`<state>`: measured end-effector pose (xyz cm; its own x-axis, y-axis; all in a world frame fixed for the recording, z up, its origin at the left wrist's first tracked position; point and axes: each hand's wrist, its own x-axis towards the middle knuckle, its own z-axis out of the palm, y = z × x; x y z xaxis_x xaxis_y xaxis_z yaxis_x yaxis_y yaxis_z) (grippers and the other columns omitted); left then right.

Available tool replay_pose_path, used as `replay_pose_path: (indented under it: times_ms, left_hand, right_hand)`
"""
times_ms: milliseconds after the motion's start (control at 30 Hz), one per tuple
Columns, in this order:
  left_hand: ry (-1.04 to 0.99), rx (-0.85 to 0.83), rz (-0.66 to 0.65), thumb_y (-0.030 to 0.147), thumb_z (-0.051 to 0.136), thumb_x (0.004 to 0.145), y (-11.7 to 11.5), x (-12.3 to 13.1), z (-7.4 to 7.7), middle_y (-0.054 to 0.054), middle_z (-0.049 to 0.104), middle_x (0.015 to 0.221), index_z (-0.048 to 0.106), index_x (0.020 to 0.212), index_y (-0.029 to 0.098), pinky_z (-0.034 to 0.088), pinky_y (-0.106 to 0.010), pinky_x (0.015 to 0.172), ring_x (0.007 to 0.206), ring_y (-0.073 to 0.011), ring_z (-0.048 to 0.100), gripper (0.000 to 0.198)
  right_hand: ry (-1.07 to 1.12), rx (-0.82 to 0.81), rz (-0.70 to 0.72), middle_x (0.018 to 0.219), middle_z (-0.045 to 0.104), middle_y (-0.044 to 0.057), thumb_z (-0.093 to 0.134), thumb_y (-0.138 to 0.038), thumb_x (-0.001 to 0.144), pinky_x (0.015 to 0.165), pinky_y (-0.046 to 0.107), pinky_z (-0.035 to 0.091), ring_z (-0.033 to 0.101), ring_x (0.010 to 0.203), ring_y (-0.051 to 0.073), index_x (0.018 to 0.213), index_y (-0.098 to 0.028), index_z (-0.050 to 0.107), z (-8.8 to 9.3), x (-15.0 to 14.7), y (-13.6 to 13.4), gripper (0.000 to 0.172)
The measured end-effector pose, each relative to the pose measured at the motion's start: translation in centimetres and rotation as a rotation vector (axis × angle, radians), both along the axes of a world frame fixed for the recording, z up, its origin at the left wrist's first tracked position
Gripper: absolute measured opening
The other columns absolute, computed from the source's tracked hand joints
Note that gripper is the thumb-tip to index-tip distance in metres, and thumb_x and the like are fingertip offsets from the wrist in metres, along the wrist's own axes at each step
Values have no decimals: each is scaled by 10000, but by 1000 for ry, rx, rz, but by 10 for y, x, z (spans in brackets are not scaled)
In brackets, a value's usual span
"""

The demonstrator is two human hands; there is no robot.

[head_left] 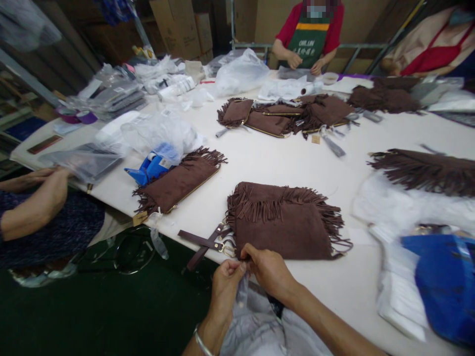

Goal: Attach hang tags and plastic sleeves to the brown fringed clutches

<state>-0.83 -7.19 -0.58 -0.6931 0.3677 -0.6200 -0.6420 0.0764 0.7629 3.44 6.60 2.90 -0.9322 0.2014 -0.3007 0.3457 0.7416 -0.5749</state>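
**Brown fringed bag (284,227) lies nearer your right hand (267,272)**

The white counter (297,158) spreads ahead of your fingers (249,249). On it, the bag lies flat, just beyond them and mostly rightward, its long axis running left to right along the near edge. The dark strap (202,241) lies crossed to their left. Your left hand (225,284), slightly farther from the bag, pinches thumb and finger together at the top of a clear plastic strip (243,290) hanging below. Your right fingers curl in there, nearly closed; whether they grip it, you cannot tell.
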Motion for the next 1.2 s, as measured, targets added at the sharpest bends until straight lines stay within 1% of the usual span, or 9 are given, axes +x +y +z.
replay_pose_path:
  times_ms: [100,233,367,433,600,733,900,1067,1200]
  left_hand:
    - [2,-8,32,332,745,665,2,0,0,-49,670,666,622,713,135,438,-242,596,598,-145,599,237]
    - [-8,5,48,306,703,691,3,1,1,-40,653,644,617,706,135,428,-241,587,586,-141,590,191]
    - [-35,24,74,293,690,698,2,3,-3,-33,638,634,604,698,138,419,-244,584,572,-133,568,178]
    - [-53,37,86,290,691,701,2,3,-5,-34,638,645,602,710,140,422,-251,594,583,-136,567,175]
    - [-45,41,125,289,719,677,3,5,-4,-32,627,663,601,704,140,412,-246,600,609,-131,547,191]
    - [11,2,118,289,721,677,4,8,-5,-22,619,671,611,697,141,411,-241,627,647,-129,538,186]
    - [93,-20,91,294,727,678,4,9,-7,-14,613,671,624,708,148,417,-244,653,675,-137,548,181]
    - [63,13,114,263,733,662,3,7,0,-24,636,711,629,726,148,440,-261,692,708,-155,588,168]
    - [27,31,166,234,740,650,3,9,3,-34,657,732,635,750,141,449,-261,703,714,-154,596,172]
  right_hand:
    - [-19,-8,-15,811,717,25,507,-142,794,610,235,326,666,762,192,1041,-229,533,0,0,0,263]
    - [8,-97,-44,803,703,18,479,-141,817,627,227,346,661,770,183,1057,-217,495,-3,6,0,252]
    - [46,-147,-55,816,703,19,456,-112,820,661,223,366,662,805,175,1075,-212,469,-3,12,-1,274]
    - [40,-113,-61,826,704,22,453,-109,818,654,224,364,662,801,174,1080,-210,463,-1,12,-2,281]
    - [13,59,-68,864,705,30,465,-65,767,605,239,329,667,765,181,1090,-204,460,2,10,-13,351]
    - [28,100,-154,842,699,23,433,-39,784,579,246,299,665,719,171,1027,-204,471,-3,14,-23,296]
    - [37,30,-288,754,679,3,433,-79,836,563,238,293,655,674,164,969,-208,483,-16,19,-30,191]
    - [56,-41,-375,726,671,-2,471,-120,850,574,226,315,637,658,155,942,-211,506,-23,21,-34,134]
    - [104,-35,-400,762,660,6,476,-171,881,608,231,341,623,679,155,876,-214,555,-21,26,-36,90]
